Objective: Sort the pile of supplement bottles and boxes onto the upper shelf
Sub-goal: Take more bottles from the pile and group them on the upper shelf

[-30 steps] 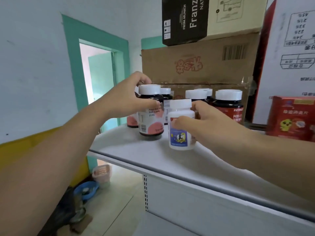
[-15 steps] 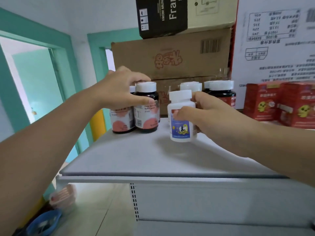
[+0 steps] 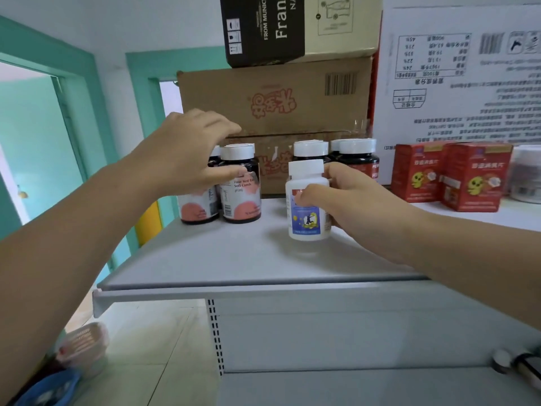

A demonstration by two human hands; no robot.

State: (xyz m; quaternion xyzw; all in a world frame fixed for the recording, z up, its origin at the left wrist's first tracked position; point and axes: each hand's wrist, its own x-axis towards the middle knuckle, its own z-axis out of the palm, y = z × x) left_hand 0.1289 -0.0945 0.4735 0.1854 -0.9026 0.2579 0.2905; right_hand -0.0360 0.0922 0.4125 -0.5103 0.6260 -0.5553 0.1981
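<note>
Grey upper shelf [image 3: 234, 259] across mid frame, cartons [image 3: 278, 104] behind. At centre, upright at the shelf's middle, white bottle [image 3: 306, 224], clamped in right hand [image 3: 360, 200]. Left of centre, left hand [image 3: 187, 150], fingers apart, over dark bottle [image 3: 241, 200].

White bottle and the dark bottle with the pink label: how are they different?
The white bottle has a white body; the dark bottle has a near-black one. The white bottle's label is blue; the dark bottle's is pink. The right hand grips the white bottle, while the left hand reaches loosely over the dark bottle. Both are upright with white caps.
</note>
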